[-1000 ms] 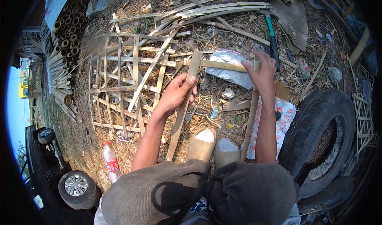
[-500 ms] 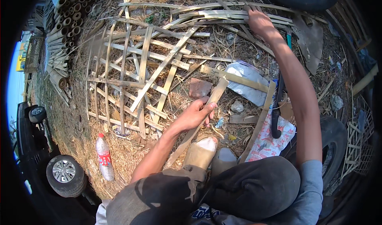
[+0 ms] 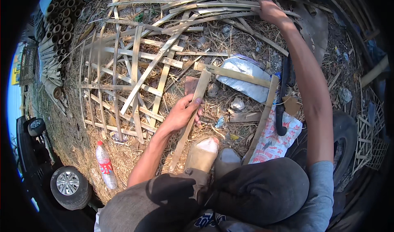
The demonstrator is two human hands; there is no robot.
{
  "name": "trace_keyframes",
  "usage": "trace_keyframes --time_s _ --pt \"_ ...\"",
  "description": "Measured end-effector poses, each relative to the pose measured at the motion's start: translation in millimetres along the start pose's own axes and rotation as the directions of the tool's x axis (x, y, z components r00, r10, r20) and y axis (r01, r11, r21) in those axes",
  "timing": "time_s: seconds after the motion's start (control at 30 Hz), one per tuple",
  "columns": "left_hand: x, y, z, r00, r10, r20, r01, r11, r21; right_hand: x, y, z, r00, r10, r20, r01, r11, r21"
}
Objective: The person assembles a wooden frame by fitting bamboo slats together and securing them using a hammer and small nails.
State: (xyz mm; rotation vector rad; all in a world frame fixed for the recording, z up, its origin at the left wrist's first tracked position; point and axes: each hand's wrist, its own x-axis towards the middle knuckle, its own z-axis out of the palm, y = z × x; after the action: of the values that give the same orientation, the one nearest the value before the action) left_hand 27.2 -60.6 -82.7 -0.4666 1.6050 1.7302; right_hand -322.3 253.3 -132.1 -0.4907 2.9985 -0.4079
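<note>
My left hand [image 3: 185, 112] is closed round a flat bamboo strip [image 3: 202, 85], which slants from above my shoe down toward my knee. At the far right my right arm is stretched out, and my right hand [image 3: 271, 12] grips a bamboo strip [image 3: 221, 5] among several long ones lying there. Left of these a loose lattice of crossed bamboo strips [image 3: 135, 67] lies on the ground. Another strip [image 3: 238, 74] rests across a pale, plastic-wrapped bundle [image 3: 246, 82]. Beside it is a dark-handled tool [image 3: 280, 121], its far part hidden by my arm.
A plastic bottle with a red cap [image 3: 106, 166] stands on dry straw at the left. Near my shoes [image 3: 202, 154] are a reddish brick [image 3: 191, 85] and a printed sack [image 3: 277, 137]. Cut bamboo poles [image 3: 63, 24] are stacked far left. A vehicle wheel [image 3: 70, 187] and a tire [image 3: 342, 145] flank me.
The view has shifted a little to the right. My right hand has moved right along the far strips. The strip in my left hand stands steeper, lower in relation to the brick.
</note>
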Motion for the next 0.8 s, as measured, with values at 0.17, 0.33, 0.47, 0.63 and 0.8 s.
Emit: trace_keyframes --time_s 0.17,0.33,0.47,0.63,0.8 --pt "-7.0 1.2 1.4 0.999 0.047 0.022 -0.047 0.999 -0.014 -20.0 -9.1 11.7 0.995 0.026 -0.095 -0.043 0.983 -0.178" --pt "-11.2 -6.9 -1.2 0.999 0.054 0.008 -0.053 0.996 -0.078 -31.0 -6.8 -25.3 0.909 -0.226 -0.350 0.150 0.961 -0.232" --pt "-23.0 7.6 -6.1 0.998 0.031 -0.062 -0.037 0.994 -0.103 -69.1 -75.3 -74.1 0.631 -0.507 -0.587 0.421 0.860 -0.290" --pt "-2.5 4.2 -4.5 0.995 0.054 -0.081 -0.056 0.998 -0.020 -183.0 -115.6 -27.5 0.837 -0.340 -0.429 0.385 0.923 0.021" --pt "19.0 -7.1 5.7 0.993 0.109 -0.055 -0.111 0.993 -0.041 -250.0 -126.0 5.5 0.910 -0.238 -0.338 0.275 0.960 0.063"
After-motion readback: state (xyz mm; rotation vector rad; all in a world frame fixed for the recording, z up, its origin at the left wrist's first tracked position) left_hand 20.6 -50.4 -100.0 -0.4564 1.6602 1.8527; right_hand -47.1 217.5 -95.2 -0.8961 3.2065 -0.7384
